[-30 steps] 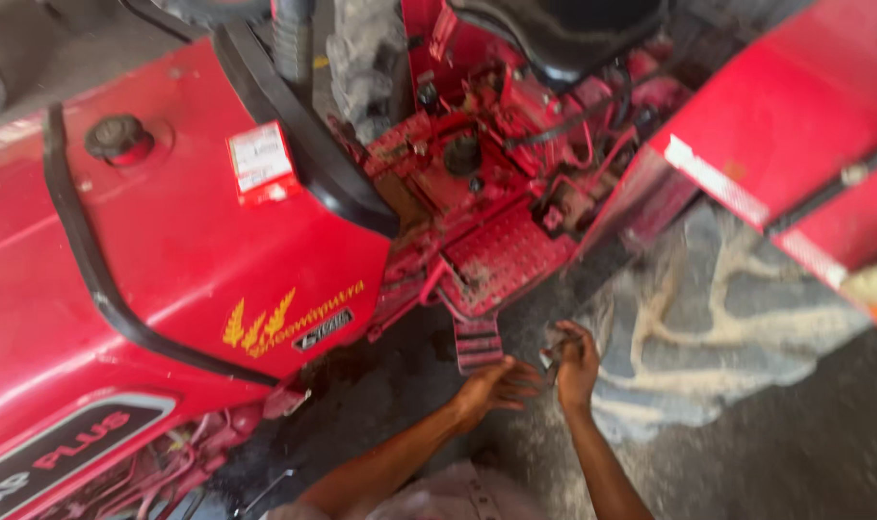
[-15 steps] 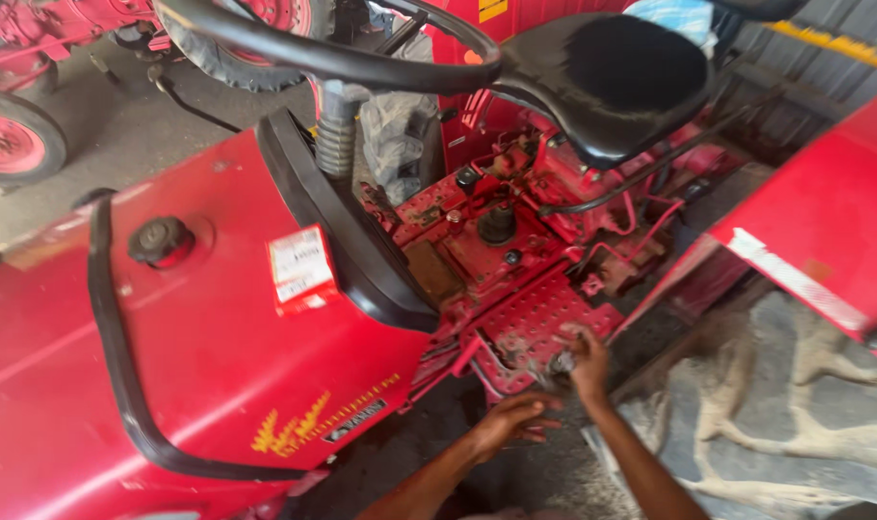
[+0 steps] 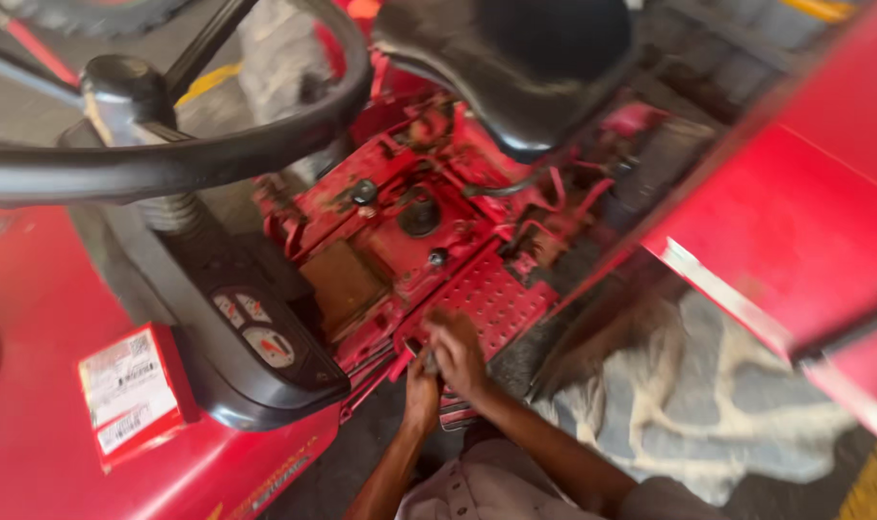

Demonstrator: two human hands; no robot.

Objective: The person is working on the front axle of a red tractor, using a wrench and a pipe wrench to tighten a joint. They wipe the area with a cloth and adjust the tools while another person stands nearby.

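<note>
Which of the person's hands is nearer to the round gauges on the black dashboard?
The left hand. It lies at the near edge of the red footplate, on the side toward the gauges. The right hand rests on the footplate just beyond it, farther from them.

Single head-worn view, steeply downward and close over a red tractor's footplate and steering wheel.

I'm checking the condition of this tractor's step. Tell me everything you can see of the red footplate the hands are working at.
The footplate is a red painted metal panel with a studded, perforated-looking tread, grimy and scuffed. It lies flat, below the black seat and right of the dashboard. The right hand rests on its near edge; the left hand is just beneath that edge. Motion blur hides finer detail.
</note>
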